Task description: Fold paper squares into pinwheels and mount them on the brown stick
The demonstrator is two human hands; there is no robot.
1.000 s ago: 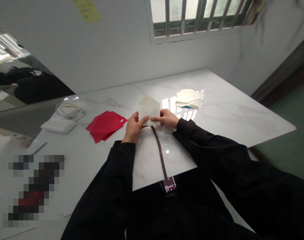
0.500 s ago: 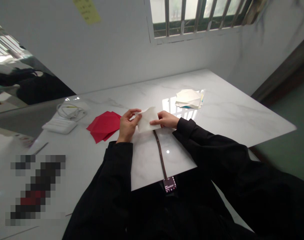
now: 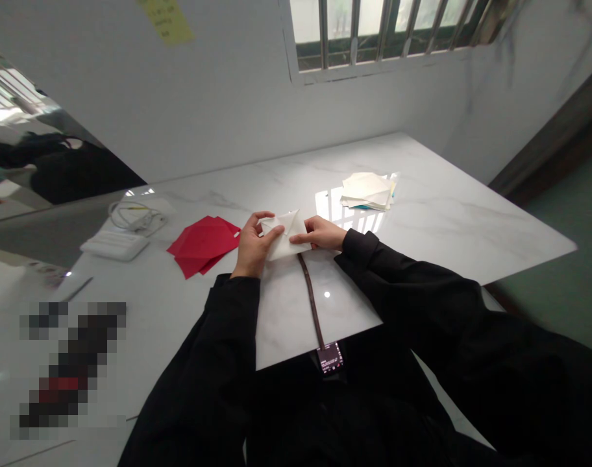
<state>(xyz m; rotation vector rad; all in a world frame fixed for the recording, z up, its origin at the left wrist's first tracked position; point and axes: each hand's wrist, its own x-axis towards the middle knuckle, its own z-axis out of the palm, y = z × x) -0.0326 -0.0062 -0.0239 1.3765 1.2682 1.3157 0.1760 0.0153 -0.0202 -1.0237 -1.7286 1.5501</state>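
Head view: a folded white paper (image 3: 282, 237) sits between both hands, low over the marble table top (image 3: 446, 220), near its near edge; whether it touches the surface cannot be told. The left hand (image 3: 253, 245) closes on its left corner, thumb on top. The right hand (image 3: 320, 233) reaches in with fingers extended against its right side; any closure underneath is hidden. Left of the hands lie red paper sheets (image 3: 203, 244), just beside the left hand. Far right lies a stack of cream folded papers (image 3: 367, 191). A dark strap (image 3: 309, 295) runs nearward from under the white paper to a small screen device (image 3: 330, 358).
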